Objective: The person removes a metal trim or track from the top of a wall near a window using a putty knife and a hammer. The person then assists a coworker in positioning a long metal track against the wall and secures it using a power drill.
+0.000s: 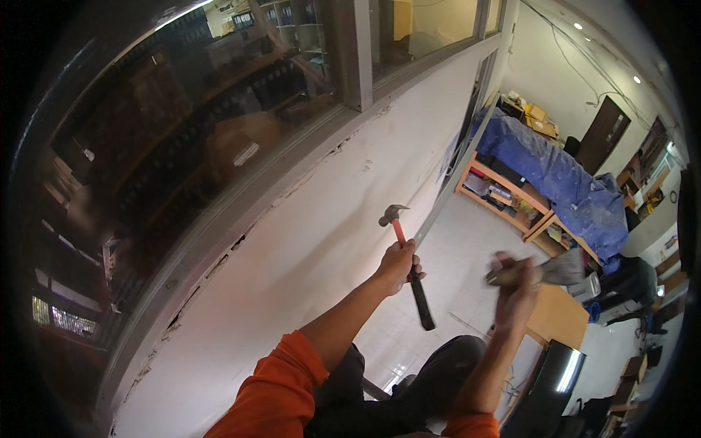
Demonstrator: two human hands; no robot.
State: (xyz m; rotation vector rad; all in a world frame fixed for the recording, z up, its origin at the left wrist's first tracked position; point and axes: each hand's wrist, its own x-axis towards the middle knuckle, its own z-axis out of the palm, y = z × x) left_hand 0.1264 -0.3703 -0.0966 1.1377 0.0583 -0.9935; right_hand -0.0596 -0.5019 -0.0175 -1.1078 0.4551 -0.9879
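A claw hammer (pixel 421 298) with a red-orange neck and a black grip is held in my left hand (pixel 398 267), its metal head pointing up and away in front of the white wall (pixel 306 230). My right hand (pixel 516 293) is raised to the right, blurred by motion. It grips the handle of a broad, flat-ended hand tool (pixel 564 268); whether this is a scraper or a brush I cannot tell. Both hands appear apart from the wall. Chipped cracks (pixel 219 263) run along the wall's top just under the grey window frame (pixel 263 180).
Dark window glass (pixel 159 126) stands above the wall. A blue tarpaulin (pixel 547 148) covers a wooden shelf unit (pixel 493 191) at the right. Below my right hand are a wooden panel (pixel 556 315) and a glossy black panel (pixel 553 378). Pale tiles (pixel 465 235) cover the floor.
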